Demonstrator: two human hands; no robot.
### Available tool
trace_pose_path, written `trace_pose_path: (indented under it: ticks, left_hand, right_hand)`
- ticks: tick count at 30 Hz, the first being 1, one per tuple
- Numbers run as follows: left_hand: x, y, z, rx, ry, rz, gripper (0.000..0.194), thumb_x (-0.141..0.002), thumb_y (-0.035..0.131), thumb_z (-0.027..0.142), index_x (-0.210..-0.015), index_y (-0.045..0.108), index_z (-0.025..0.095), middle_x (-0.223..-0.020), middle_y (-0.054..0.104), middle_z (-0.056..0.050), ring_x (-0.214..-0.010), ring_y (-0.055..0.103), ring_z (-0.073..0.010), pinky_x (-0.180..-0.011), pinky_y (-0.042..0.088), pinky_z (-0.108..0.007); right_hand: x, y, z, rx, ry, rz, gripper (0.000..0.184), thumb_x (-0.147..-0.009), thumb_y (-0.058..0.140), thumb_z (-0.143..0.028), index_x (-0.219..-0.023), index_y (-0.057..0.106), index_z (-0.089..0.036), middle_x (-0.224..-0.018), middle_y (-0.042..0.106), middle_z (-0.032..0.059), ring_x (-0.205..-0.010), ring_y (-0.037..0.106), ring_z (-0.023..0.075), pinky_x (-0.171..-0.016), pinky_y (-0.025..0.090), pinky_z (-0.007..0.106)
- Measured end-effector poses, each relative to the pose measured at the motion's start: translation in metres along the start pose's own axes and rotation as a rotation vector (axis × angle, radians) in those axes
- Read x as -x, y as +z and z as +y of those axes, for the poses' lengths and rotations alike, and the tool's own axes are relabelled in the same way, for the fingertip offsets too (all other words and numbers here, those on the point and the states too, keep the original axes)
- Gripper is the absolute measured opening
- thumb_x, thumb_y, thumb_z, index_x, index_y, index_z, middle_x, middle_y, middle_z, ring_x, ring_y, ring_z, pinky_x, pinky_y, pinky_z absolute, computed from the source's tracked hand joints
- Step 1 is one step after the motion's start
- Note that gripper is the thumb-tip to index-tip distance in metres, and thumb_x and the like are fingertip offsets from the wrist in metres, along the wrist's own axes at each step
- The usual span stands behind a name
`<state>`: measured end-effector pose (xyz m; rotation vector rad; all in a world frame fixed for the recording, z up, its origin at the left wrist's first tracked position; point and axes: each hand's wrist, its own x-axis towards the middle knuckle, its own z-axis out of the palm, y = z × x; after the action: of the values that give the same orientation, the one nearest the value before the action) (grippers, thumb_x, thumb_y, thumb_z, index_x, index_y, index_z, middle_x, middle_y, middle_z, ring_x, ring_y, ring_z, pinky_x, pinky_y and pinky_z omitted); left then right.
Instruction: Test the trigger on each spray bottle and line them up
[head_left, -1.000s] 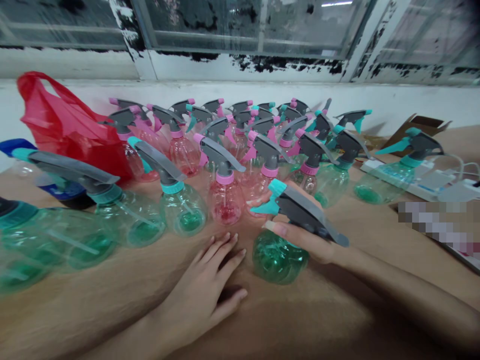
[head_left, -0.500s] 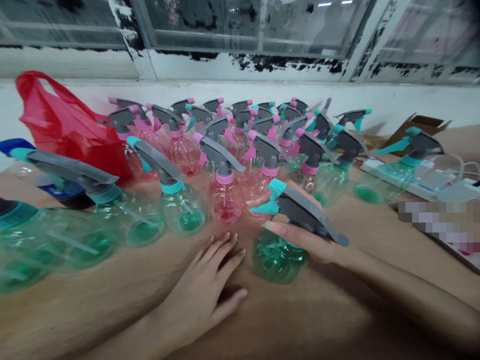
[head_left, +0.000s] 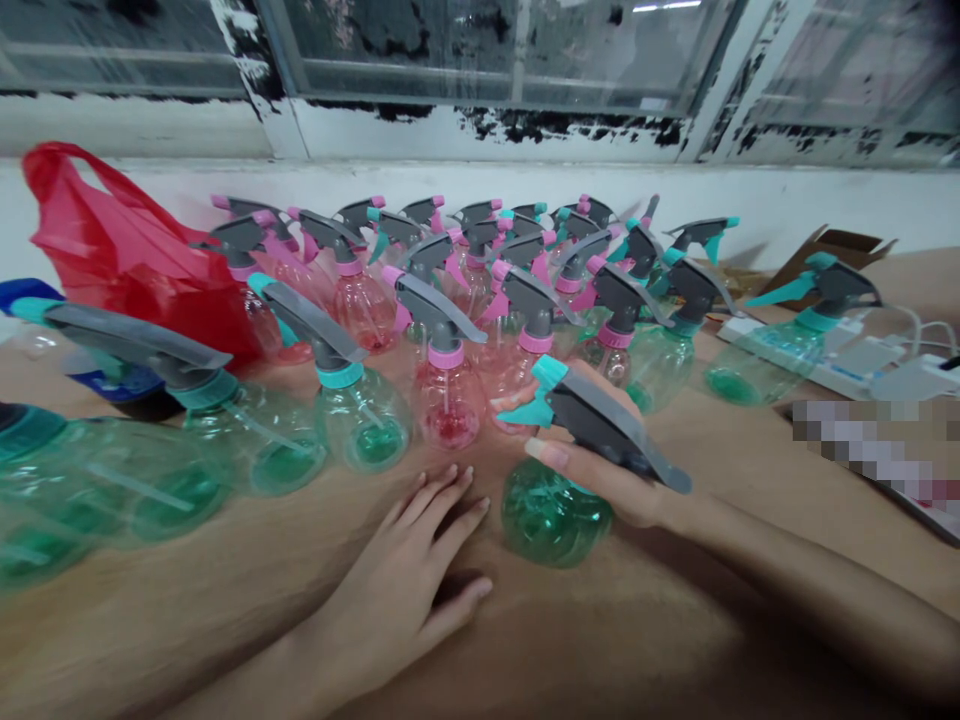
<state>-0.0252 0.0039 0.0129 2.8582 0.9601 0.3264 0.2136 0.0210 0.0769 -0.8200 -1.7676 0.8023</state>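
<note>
My right hand [head_left: 600, 465] is wrapped around the neck of a green spray bottle [head_left: 555, 520], with the thumb on the near side and the other fingers mostly hidden behind it. The bottle's grey head has a teal nozzle and trigger and tilts with the nozzle up to the left. My left hand [head_left: 427, 560] lies flat on the wooden table [head_left: 262, 610], fingers stretched out, holding nothing. Just beyond its fingertips stands a pink spray bottle [head_left: 448, 400], and a green spray bottle [head_left: 364, 425] is to the left of that one.
Several pink and green spray bottles crowd the table's back. More green bottles [head_left: 157, 480] line the left side. A red plastic bag [head_left: 142, 270] stands at back left. On the right are a cardboard box [head_left: 832, 260], a white power strip [head_left: 862, 375] and a blurred-out flat item [head_left: 877, 450].
The whole view has shifted very slightly. Both hands and the held spray bottle keep the same pose.
</note>
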Motion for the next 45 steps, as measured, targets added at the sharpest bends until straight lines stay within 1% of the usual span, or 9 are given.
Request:
trace_pose_path:
  ticks: [10,16,23,28,32,36,39,42,45]
  left_hand:
    - [0.0001,0.0007,-0.0008,-0.010,0.003,-0.005,0.053,-0.093,0.056,0.041,-0.139,0.048,0.015,-0.149,0.041,-0.014,-0.136,0.036,-0.0333,-0.108,0.034,-0.053]
    - [-0.0006,-0.0014,0.0006,0.016,-0.020,-0.007,0.052,-0.093,0.055,0.042,-0.138,0.048,0.018,-0.148,0.043,-0.013,-0.136,0.037,-0.0334,-0.108,0.034,-0.053]
    - [0.0001,0.0006,-0.0003,-0.008,0.006,0.008,0.052,-0.093,0.056,0.041,-0.138,0.048,0.016,-0.148,0.042,-0.014,-0.136,0.037,-0.0326,-0.108,0.034,-0.053]
    - [0.0005,0.0015,-0.0001,-0.008,0.009,0.005,0.052,-0.094,0.055,0.041,-0.139,0.046,0.015,-0.149,0.041,-0.015,-0.137,0.036,-0.0323,-0.108,0.034,-0.053]
    - [-0.0001,-0.0001,0.0003,-0.017,0.002,-0.017,0.052,-0.094,0.055,0.042,-0.138,0.047,0.016,-0.149,0.040,-0.014,-0.137,0.035,-0.0327,-0.108,0.034,-0.054]
    - [0.0004,-0.0003,0.0003,-0.027,-0.003,-0.024,0.052,-0.094,0.054,0.043,-0.139,0.047,0.016,-0.149,0.040,-0.014,-0.137,0.035,-0.0325,-0.108,0.035,-0.053]
    - [0.0006,0.0003,0.0001,-0.027,0.000,-0.015,0.052,-0.094,0.054,0.042,-0.139,0.048,0.015,-0.149,0.041,-0.015,-0.137,0.035,-0.0333,-0.108,0.035,-0.054]
    - [-0.0002,0.0000,0.0001,-0.008,-0.005,-0.013,0.052,-0.094,0.054,0.043,-0.138,0.048,0.016,-0.149,0.042,-0.013,-0.137,0.036,-0.0330,-0.108,0.034,-0.054]
    - [-0.0010,-0.0003,-0.0001,0.002,-0.001,-0.002,0.052,-0.093,0.055,0.042,-0.137,0.049,0.016,-0.148,0.043,-0.013,-0.136,0.037,-0.0331,-0.109,0.033,-0.053]
  right_hand:
    - [-0.0005,0.0002,-0.0030,0.028,-0.007,0.018,0.020,-0.083,0.067,-0.033,-0.098,0.057,-0.024,-0.074,0.059,-0.0015,-0.062,0.056,0.0144,-0.058,0.045,0.030]
    - [-0.0011,0.0005,-0.0035,0.013,-0.015,0.017,0.019,-0.082,0.066,-0.030,-0.095,0.055,-0.023,-0.073,0.055,-0.0032,-0.062,0.054,0.0128,-0.057,0.045,0.028]
    - [-0.0016,0.0001,-0.0025,0.042,-0.021,0.020,0.019,-0.082,0.066,-0.035,-0.096,0.057,-0.024,-0.076,0.059,-0.0006,-0.065,0.056,0.0150,-0.059,0.047,0.030]
    - [0.0002,0.0004,-0.0018,0.013,-0.002,0.034,0.020,-0.081,0.068,-0.031,-0.096,0.056,-0.024,-0.073,0.058,-0.0032,-0.062,0.055,0.0135,-0.058,0.046,0.029]
    - [0.0012,0.0006,-0.0003,0.005,0.003,0.044,0.021,-0.082,0.068,-0.034,-0.097,0.056,-0.025,-0.071,0.058,-0.0040,-0.060,0.054,0.0135,-0.057,0.044,0.028]
    - [0.0002,0.0004,-0.0009,0.005,0.002,0.016,0.021,-0.083,0.067,-0.033,-0.098,0.054,-0.025,-0.072,0.057,-0.0035,-0.060,0.053,0.0136,-0.057,0.043,0.029]
    - [-0.0022,0.0002,-0.0035,0.003,0.005,0.000,0.019,-0.083,0.066,-0.031,-0.093,0.051,-0.026,-0.075,0.052,-0.0043,-0.057,0.047,0.0113,-0.053,0.041,0.027]
    - [-0.0045,-0.0004,-0.0061,0.072,-0.001,0.005,0.020,-0.083,0.065,-0.032,-0.080,0.047,-0.024,-0.070,0.043,-0.0052,-0.055,0.039,0.0104,-0.051,0.036,0.026]
    - [-0.0055,-0.0012,-0.0077,0.137,-0.032,0.001,0.024,-0.085,0.062,-0.035,-0.072,0.046,-0.023,-0.066,0.040,-0.0048,-0.057,0.039,0.0115,-0.053,0.035,0.028]
